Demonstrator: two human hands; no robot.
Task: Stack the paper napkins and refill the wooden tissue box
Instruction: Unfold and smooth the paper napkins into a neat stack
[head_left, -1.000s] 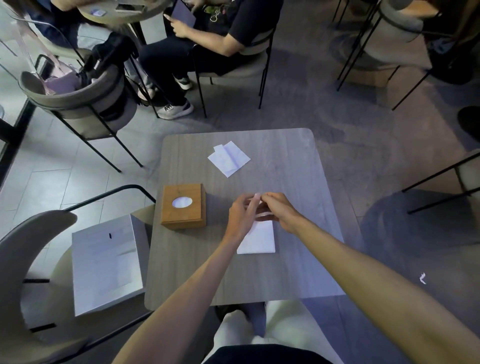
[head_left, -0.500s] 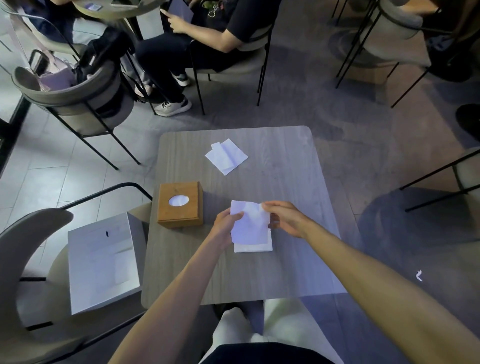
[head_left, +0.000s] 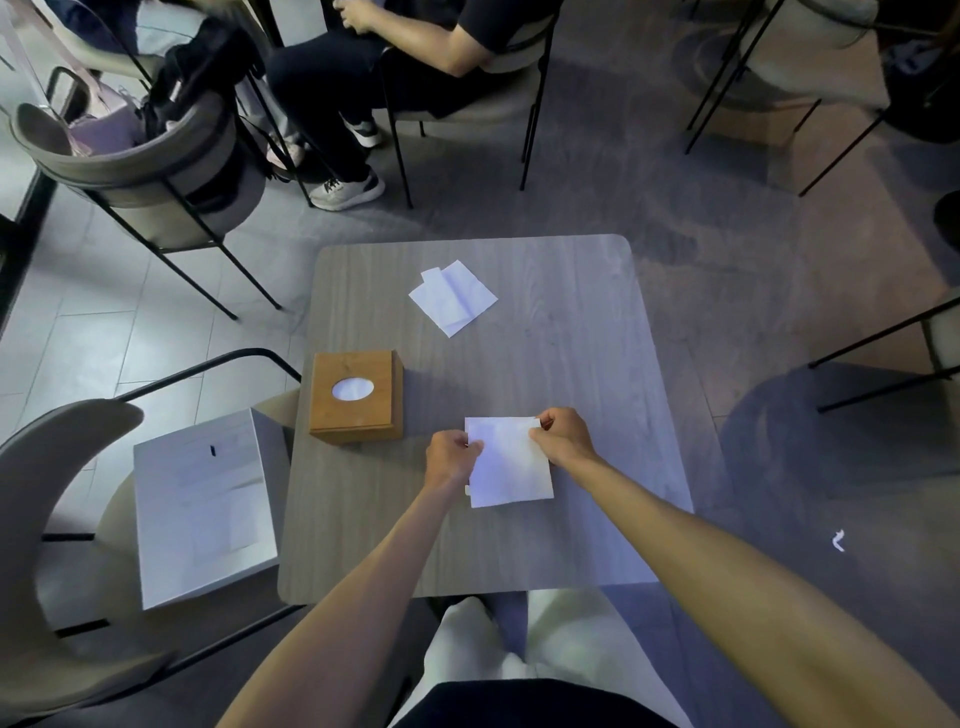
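At a grey café table (head_left: 571, 338), a person pinches a white napkin (head_left: 511, 462) by its far corners. The left hand (head_left: 451, 457) grips the left edge and the right hand (head_left: 566, 436) the upper right corner. The hands are apart, each clamped on the paper. The napkin lies spread flat near the table's near edge; whether it rests on the table or on other sheets below cannot be told, though a small paper edge peeks out at its lower left.

Just left of the napkin stands the wooden box (head_left: 357, 396), upright and closed, with white tissue showing in the oval slot of its lid. Well beyond, toward the far side of the table, lie two loose napkins (head_left: 453, 297), overlapping and turned at an angle.

A white carton (head_left: 205, 504) sits on a chair (head_left: 52, 519) to the left. Another person (head_left: 415, 47) sits beyond the table.
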